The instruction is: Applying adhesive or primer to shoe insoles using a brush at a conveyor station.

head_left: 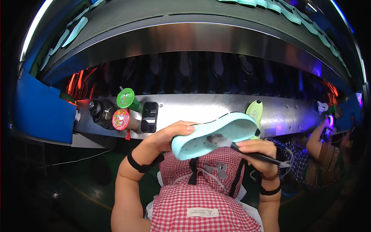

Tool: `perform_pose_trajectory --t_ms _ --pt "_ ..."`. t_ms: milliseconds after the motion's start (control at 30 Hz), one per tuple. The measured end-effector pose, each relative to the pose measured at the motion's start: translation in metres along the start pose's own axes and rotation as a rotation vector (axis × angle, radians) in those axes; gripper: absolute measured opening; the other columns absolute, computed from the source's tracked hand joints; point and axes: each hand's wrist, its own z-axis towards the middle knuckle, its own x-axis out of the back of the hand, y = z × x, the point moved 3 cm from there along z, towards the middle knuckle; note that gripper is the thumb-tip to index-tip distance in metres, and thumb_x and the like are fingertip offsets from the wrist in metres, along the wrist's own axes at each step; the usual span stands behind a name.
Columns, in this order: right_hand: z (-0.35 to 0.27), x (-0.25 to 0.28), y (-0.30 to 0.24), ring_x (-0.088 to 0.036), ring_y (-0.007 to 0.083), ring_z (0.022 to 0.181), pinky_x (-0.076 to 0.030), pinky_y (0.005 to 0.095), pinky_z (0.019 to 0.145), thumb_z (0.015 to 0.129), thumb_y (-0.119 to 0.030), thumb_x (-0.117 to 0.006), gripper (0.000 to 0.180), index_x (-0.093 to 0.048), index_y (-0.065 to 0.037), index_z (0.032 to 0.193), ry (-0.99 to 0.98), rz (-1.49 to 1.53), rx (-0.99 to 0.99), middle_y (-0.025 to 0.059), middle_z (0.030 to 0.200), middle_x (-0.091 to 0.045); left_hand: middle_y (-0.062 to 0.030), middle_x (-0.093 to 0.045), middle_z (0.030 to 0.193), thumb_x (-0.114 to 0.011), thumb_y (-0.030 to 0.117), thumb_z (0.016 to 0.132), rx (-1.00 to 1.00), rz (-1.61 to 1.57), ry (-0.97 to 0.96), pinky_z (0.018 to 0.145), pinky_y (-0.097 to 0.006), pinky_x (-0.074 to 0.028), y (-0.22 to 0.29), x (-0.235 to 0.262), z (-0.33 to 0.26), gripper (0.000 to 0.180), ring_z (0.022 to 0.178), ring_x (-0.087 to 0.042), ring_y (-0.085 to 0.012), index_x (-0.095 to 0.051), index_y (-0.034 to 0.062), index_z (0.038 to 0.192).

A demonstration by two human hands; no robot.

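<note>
Left hand (166,135) clamped on heel end of pale turquoise clog (214,135), held above lap. Right hand (257,149) pinches black tool (262,157), tip touching clog's inner side. Steel shelf (201,106), left end: black bottle (101,112), green-capped bottle (127,98), red round-lidded cup (121,119), dark phone (149,116).

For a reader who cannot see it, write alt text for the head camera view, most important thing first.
A person's left hand holds a pale turquoise clog-style shoe over a red checked apron, while the right hand presses a dark pen-like tool against it. Behind, a steel ledge carries a black phone, bottles and a lime-green sole.
</note>
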Motion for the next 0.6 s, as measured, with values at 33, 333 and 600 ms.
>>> perform_pose_trajectory --t_ms 33,333,600 --pt "-0.003 -0.003 0.002 -0.062 0.0231 0.086 -0.051 0.0270 0.073 0.065 0.004 -0.067 0.024 -0.064 -0.001 0.088 0.005 -0.003 0.000 0.0143 0.093 -0.063 -0.0172 -0.056 0.104 -0.049 0.030 0.079 -0.063 0.047 -0.039 0.075 -0.027 -0.045 0.004 -0.004 -0.001 0.053 0.087 -0.057 -0.0180 -0.045 -0.0071 0.117" --pt "0.001 -0.005 0.019 -0.063 0.0233 0.084 -0.050 0.0284 0.074 0.067 0.003 -0.067 0.019 -0.063 0.001 0.085 -0.030 0.079 0.047 0.0158 0.090 -0.063 -0.0191 -0.055 0.106 -0.047 0.031 0.079 -0.071 0.143 0.006 0.078 -0.026 -0.043 0.009 0.002 -0.007 0.055 0.091 -0.055 -0.0191 -0.045 -0.0089 0.116" --pt "-0.014 -0.007 0.009 -0.059 0.0236 0.087 -0.045 0.0316 0.079 0.060 0.004 -0.069 0.024 -0.065 0.002 0.083 0.155 0.102 0.055 0.0123 0.085 -0.065 -0.0161 -0.038 0.129 -0.024 0.073 0.074 -0.246 -0.621 0.149 0.097 -0.048 -0.029 -0.066 0.031 0.054 0.086 0.117 -0.039 -0.0301 -0.035 0.0070 0.128"
